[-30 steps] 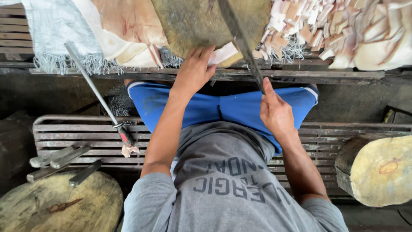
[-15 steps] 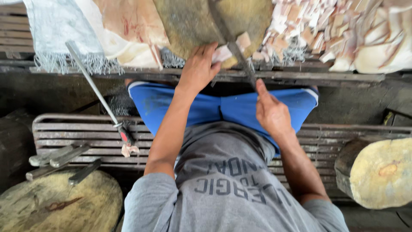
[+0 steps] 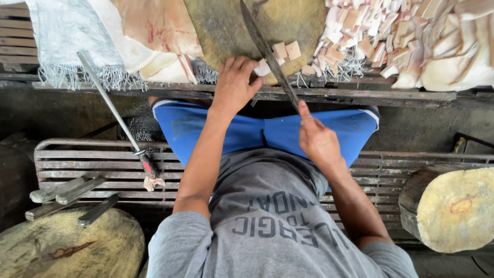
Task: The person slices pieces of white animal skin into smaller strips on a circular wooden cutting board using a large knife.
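My right hand (image 3: 316,139) grips the handle of a long dark knife (image 3: 262,44), whose blade lies across a round wooden chopping block (image 3: 226,25). My left hand (image 3: 235,82) rests on the block's near edge, its fingers on a pale strip of meat (image 3: 262,68) right beside the blade. Two cut pale cubes (image 3: 286,50) lie on the block on the other side of the blade.
A heap of pale cut meat pieces (image 3: 406,36) lies to the right, and large pale slabs (image 3: 154,31) to the left. A sharpening steel (image 3: 116,116) leans on the slatted bench (image 3: 92,164). Spare knife handles (image 3: 67,190) and two wooden stumps (image 3: 453,208) sit beside me.
The knife has swung forward over the block and cut through the strip, so cubes now lie beside the blade. My left hand slid slightly along the strip.
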